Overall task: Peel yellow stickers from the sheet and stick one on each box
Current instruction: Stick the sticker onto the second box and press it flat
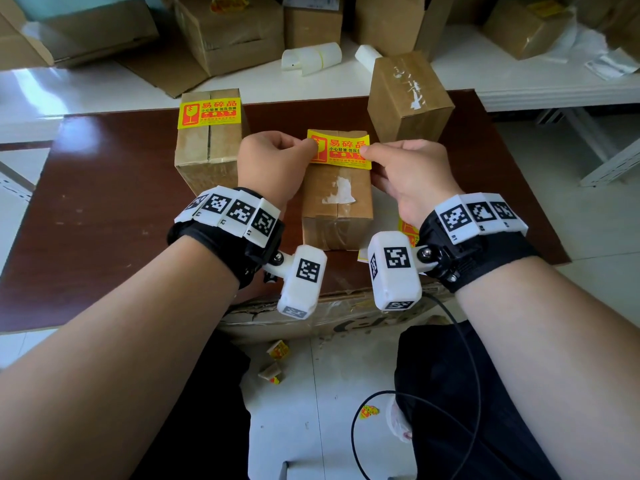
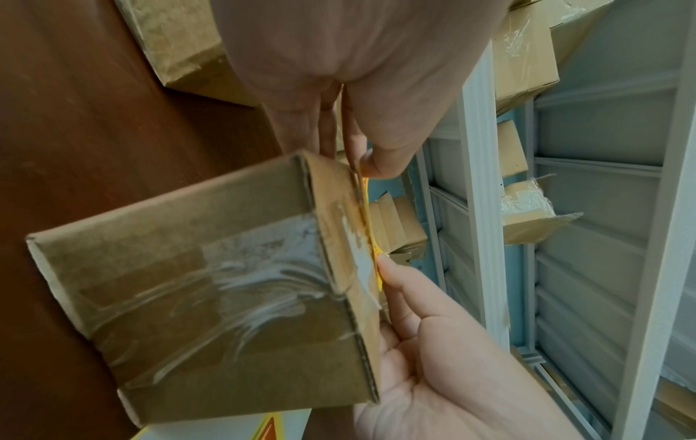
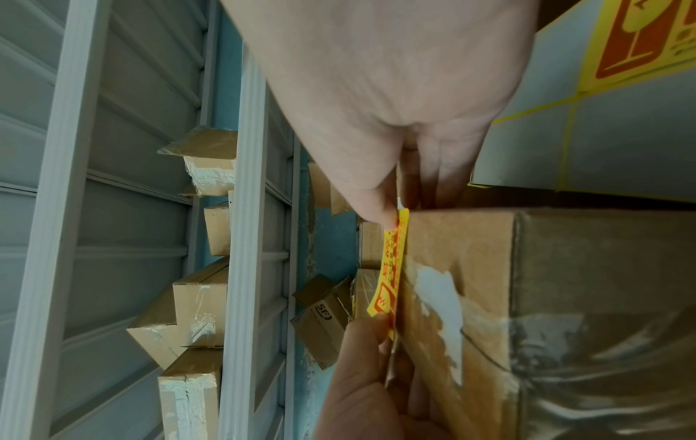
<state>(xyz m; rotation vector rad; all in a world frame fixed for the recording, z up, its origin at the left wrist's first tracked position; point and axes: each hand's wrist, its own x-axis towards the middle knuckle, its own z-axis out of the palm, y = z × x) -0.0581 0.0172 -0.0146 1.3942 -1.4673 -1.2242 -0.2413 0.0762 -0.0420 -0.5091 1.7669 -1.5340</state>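
Observation:
A yellow sticker (image 1: 341,147) with red print is stretched between both hands over the far end of the middle cardboard box (image 1: 337,209). My left hand (image 1: 310,145) pinches its left end and my right hand (image 1: 366,154) pinches its right end. In the right wrist view the sticker (image 3: 391,268) lies edge-on, very close to the top of the box (image 3: 546,297); contact is unclear. The left box (image 1: 207,157) carries a stuck yellow sticker (image 1: 209,114). The right box (image 1: 410,98) shows none. The sticker sheet (image 1: 406,230) lies on the table under my right wrist.
The three boxes stand on a brown table (image 1: 104,202). Behind it a white table (image 1: 86,88) holds more cardboard boxes and rolled backing paper (image 1: 311,58). Sticker scraps (image 1: 277,349) and a black cable (image 1: 467,358) are near my legs on the floor.

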